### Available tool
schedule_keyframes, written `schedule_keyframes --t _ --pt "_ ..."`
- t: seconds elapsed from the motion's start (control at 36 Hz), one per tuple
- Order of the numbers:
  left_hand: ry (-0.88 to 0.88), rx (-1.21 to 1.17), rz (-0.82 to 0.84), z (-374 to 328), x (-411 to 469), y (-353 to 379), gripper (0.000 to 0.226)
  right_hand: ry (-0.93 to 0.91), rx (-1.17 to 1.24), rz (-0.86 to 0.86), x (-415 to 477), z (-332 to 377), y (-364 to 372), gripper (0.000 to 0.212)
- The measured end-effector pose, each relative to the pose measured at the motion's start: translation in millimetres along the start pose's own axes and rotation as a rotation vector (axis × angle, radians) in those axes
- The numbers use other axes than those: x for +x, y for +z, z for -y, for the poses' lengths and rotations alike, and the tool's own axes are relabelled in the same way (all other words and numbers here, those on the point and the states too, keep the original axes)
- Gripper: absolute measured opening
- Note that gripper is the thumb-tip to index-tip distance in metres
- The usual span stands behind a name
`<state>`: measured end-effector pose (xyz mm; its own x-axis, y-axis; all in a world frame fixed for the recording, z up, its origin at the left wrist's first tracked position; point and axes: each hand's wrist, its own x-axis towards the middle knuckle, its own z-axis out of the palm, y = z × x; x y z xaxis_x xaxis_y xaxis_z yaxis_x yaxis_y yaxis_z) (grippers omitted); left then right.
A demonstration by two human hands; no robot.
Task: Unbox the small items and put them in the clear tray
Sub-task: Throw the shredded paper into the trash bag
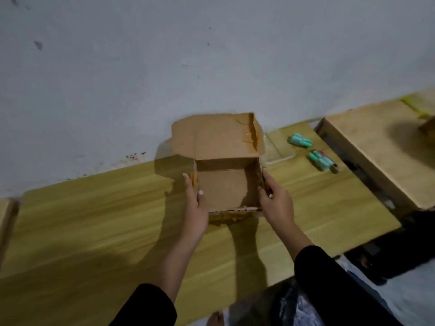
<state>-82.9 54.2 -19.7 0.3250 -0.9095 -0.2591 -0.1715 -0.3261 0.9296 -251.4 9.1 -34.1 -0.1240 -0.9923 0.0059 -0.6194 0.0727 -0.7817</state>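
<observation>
Your left hand (194, 203) and right hand (275, 201) clasped opposite walls of the open cardboard box (226, 184) on the table (94, 220); clear tray (279, 149) just beyond, teal items (300, 140) beside it.

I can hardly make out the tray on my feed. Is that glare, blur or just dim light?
Head view: dim overall and soft with motion blur; the clear tray is half hidden behind the box, with only faint rim highlights. Hard shadows fall under both hands, left and right. The edges bend from the wide-angle lens.
</observation>
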Motion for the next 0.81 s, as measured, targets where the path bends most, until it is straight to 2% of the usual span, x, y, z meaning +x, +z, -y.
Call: schedule_keyframes --t 0.17,0.33,0.47,0.56,0.64,0.72,0.81 --pt "0.16 0.04 0.326 -45 -32 116 0.059 0.193 0.071 -0.272 -23 -71 -117 0.05" --pt "0.174 0.147 0.74 -51 -98 236 0.055 0.47 0.079 -0.536 -93 -163 -221 0.047" --pt "0.156 0.334 1.008 -22 -156 307 0.056 0.687 0.081 -0.683 -175 -228 -262 0.041" --pt "0.135 0.47 1.137 12 -181 339 0.057 0.83 0.086 -0.697 -219 -261 -262 0.039" --pt "0.04 0.629 1.218 53 -191 359 0.058 0.945 0.079 -0.641 -251 -286 -249 0.036" --pt "-0.109 0.735 1.229 98 -189 375 0.06 1.074 0.079 -0.49 -268 -311 -229 0.033" --pt "-0.186 0.782 1.206 127 -181 378 0.059 1.133 0.133 -0.368 -271 -325 -207 0.034"
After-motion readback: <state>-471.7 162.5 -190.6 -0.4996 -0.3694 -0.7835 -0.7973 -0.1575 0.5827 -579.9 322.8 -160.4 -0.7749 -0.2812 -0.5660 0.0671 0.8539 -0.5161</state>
